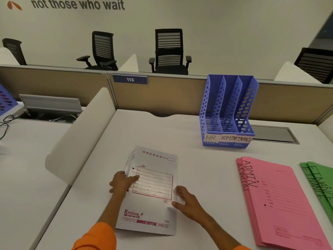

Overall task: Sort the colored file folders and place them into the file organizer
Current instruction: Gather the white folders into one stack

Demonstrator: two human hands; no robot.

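The green folders at about 4 o'clock run off the right edge, so only a lettered strip reading FINANCE shows. The pink folders, marked ADMIN, are cut at the bottom edge; how many lie in that stack cannot be counted. Handwriting along the white folder's left margin is too small to read.

The white desk is bounded by a tan partition carrying a blue plate numbered 113; beyond it stand black office chairs before a pale wall with grey lettering.

The white folder lies flat at 6 o'clock, printed with a red form box and the name Krishna. The left hand rests open on its left edge, fingers spread flat, clasping nothing. The right hand lies open at its right edge, fingertips touching the cover, not closed around it. The blue file organizer stands at 1 o'clock, well apart, its three slots labelled HR, ADMIN, FINANCE.
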